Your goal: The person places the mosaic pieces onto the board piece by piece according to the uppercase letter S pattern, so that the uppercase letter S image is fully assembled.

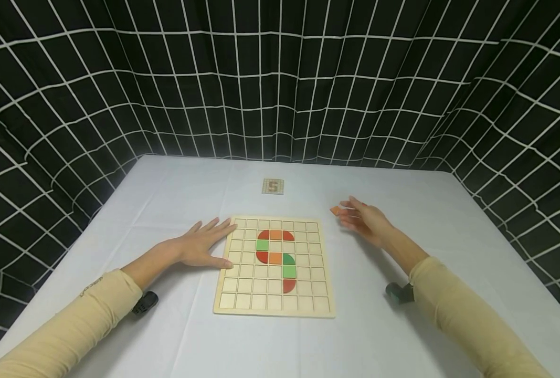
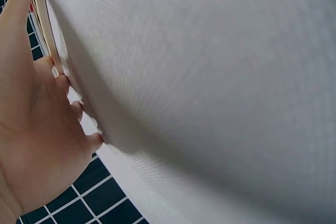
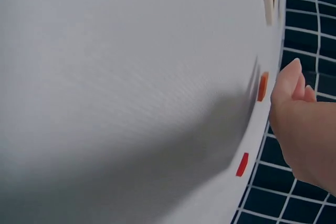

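Note:
A square wooden grid board (image 1: 305,303) lies on the white table. Set in its cells, red, orange and green tiles (image 1: 289,271) form an S-like figure. My left hand (image 1: 199,247) spreads along the board's left side, fingertips and thumb at its edge. To the right of the board, my right hand (image 1: 367,220) hovers with loosely bent fingers by an orange tile (image 1: 335,210). In the right wrist view that orange tile (image 3: 263,86) shows apart from the hand, near the cloth. A red tile (image 3: 242,164) lies nearby, mostly hidden behind the hand in the head view.
A small card (image 1: 272,186) with an S pattern on a grid lies beyond the board. Black curtain (image 1: 280,94) with white grid lines stands around the table's far side and both flanks. A dark device (image 1: 145,302) shows under the left sleeve, another (image 1: 399,293) by the right.

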### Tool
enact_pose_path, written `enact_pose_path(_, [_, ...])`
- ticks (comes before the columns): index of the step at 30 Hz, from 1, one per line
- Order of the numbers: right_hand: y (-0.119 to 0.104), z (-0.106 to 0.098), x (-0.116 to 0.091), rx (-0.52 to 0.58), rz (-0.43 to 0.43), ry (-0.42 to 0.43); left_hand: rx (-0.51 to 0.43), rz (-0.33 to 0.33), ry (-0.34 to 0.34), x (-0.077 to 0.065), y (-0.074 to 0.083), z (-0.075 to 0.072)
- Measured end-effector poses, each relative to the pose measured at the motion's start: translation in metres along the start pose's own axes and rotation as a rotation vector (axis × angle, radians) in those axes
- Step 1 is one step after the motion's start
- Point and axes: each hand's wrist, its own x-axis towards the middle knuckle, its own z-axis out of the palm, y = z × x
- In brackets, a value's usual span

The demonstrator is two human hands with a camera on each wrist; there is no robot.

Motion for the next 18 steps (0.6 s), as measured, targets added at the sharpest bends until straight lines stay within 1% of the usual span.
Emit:
enact_pose_path(7, [0.0,-0.002,0.011,-0.071,-0.009,0.039,-0.015,0.008,0.01,-0.001,0.0,0.001])
enact_pose_path(13, [0.001,-0.003,0.017,-0.137,-0.013,0.091,-0.005,-0.003,-0.001,-0.001,0.001,-0.001])
enact_pose_path(18, [0.002,-0.004,0.023,-0.215,-0.043,0.104,-0.002,-0.008,-0.006,0.0,0.001,-0.001])
